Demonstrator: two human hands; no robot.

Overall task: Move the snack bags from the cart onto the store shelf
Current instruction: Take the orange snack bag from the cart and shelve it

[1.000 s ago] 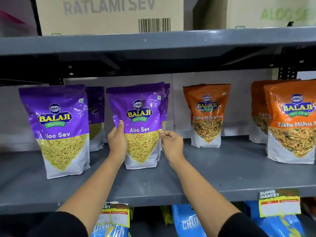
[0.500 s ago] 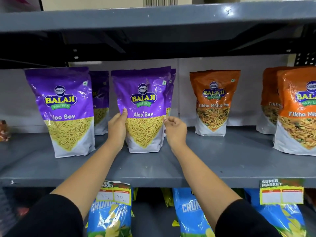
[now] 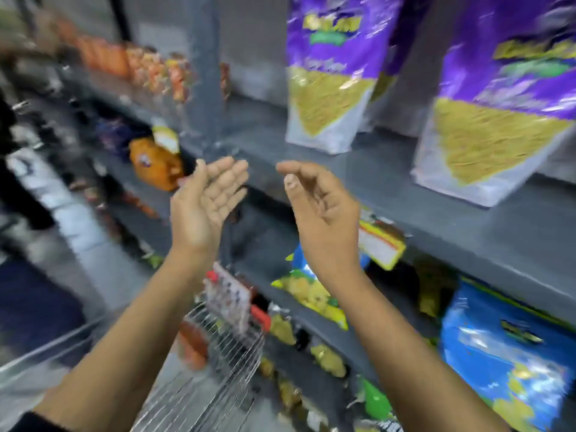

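Observation:
The picture is blurred by head motion. Two purple snack bags stand upright on the grey shelf point(image 3: 389, 194): one point(image 3: 330, 73) at upper middle, one point(image 3: 498, 107) at the right. My left hand point(image 3: 207, 201) and my right hand point(image 3: 321, 207) float in front of the shelf edge, palms facing each other, fingers apart, holding nothing. Below them at bottom centre is the wire cart point(image 3: 218, 363) with an orange bag point(image 3: 193, 344) blurred inside it.
Blue bags point(image 3: 505, 353) and yellow-green packs point(image 3: 311, 294) fill the shelf below. A yellow price tag point(image 3: 378, 244) hangs on the shelf edge. A grey upright post point(image 3: 202, 73) stands left of the purple bags, with orange packs point(image 3: 156, 160) on the shelves beyond. The aisle floor lies at left.
Both hands have let go of the purple bag and drawn back from the shelf. The view has swung left and down, bringing the cart into sight.

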